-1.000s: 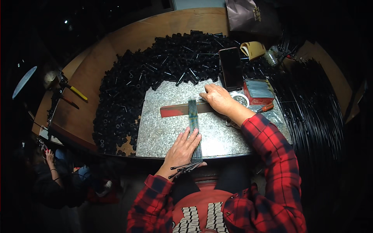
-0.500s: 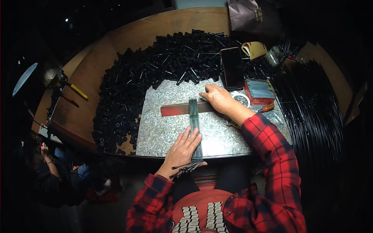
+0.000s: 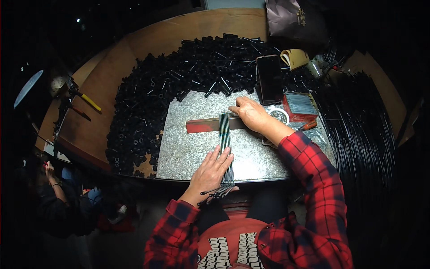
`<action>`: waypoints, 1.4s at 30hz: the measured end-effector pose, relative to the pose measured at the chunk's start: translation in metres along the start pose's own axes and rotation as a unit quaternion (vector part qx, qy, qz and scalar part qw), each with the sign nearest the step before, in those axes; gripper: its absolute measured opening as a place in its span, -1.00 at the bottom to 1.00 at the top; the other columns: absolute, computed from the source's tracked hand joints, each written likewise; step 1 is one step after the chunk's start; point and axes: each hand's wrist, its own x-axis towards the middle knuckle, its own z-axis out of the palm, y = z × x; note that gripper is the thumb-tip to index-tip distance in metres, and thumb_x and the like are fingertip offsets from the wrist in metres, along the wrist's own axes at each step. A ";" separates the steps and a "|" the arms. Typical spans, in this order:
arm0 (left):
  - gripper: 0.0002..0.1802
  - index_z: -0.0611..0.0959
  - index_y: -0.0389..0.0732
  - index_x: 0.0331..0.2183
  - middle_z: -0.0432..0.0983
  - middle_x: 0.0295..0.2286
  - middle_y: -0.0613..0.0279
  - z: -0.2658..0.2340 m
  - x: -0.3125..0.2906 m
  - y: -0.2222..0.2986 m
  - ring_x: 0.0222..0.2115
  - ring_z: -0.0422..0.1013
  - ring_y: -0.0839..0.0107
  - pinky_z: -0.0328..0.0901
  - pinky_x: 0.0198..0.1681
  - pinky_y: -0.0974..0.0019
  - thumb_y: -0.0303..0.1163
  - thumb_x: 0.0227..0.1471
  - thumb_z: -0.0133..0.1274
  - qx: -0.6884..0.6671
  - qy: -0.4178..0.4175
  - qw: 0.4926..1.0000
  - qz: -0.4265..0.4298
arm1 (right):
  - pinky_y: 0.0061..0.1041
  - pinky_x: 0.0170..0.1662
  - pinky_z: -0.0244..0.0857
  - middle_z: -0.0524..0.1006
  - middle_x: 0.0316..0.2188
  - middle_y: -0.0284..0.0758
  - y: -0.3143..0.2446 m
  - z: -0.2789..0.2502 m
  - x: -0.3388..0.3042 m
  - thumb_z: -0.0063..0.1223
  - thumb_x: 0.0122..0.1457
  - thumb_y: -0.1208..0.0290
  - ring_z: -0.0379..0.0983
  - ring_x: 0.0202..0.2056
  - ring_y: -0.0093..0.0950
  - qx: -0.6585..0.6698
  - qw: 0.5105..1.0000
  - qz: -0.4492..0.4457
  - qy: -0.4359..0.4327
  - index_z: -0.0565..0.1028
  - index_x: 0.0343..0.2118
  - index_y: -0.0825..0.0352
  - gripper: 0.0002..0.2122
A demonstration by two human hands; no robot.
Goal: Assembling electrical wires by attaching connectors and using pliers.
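Observation:
A row of thin dark rods [image 3: 225, 134] with small rounded knobs at the near end lies side by side across a red-and-brown bar [image 3: 201, 126]. My left hand [image 3: 210, 172] rests on the rods near the front edge of the grey speckled board [image 3: 179, 152]. Its fingers lie over them, and the thumb tip shows past the rods beneath. At the rods' far ends, my right hand [image 3: 253, 114] has its thumb and forefinger pinched together. Whatever is between those fingertips is too small to make out.
Black tubular parts [image 3: 156, 89] heap behind and left of the board. At right are a phone [image 3: 268, 78], a white ring-shaped dish [image 3: 280, 115], a red box of thin pins [image 3: 300, 107], a screwdriver [image 3: 308, 126] and long black rods [image 3: 363, 130]. Pliers [image 3: 89, 102] hang left.
My hands keep almost the same pose on the rods. The whole picture has shifted very slightly.

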 end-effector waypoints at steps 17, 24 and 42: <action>-0.31 0.27 -0.24 0.13 0.11 0.16 0.01 -0.005 -0.003 -0.001 0.19 0.00 -0.01 -0.05 0.23 0.04 -0.31 -0.06 0.04 -0.023 -0.006 1.000 -0.007 | -0.28 -0.20 0.35 0.51 -0.42 -0.11 0.107 -0.113 -0.087 0.12 -0.09 0.54 0.46 -0.29 -0.13 -0.204 0.942 0.254 -0.083 0.53 -0.47 0.36 -0.92; -0.29 0.27 -0.24 0.13 0.11 0.16 0.03 -0.007 -0.004 0.000 0.19 0.00 -0.02 -0.04 0.23 0.05 -0.25 -0.05 0.05 -0.009 -0.004 1.000 -0.004 | -0.26 -0.20 0.35 0.53 -0.40 -0.09 0.110 -0.120 -0.103 0.16 -0.10 0.50 0.47 -0.27 -0.13 -0.182 0.924 0.291 -0.170 0.52 -0.48 0.39 -0.89; -0.07 0.43 -0.32 0.03 0.42 -0.02 0.06 -0.100 0.013 0.033 0.06 0.30 0.25 0.15 0.14 0.26 -0.20 -0.43 0.42 -0.483 0.021 0.875 0.035 | -0.26 -0.26 0.32 0.50 -0.48 -0.02 0.120 -0.126 -0.124 0.11 -0.01 0.48 0.45 -0.34 -0.07 -0.076 0.953 0.289 0.047 0.47 -0.48 0.45 -0.87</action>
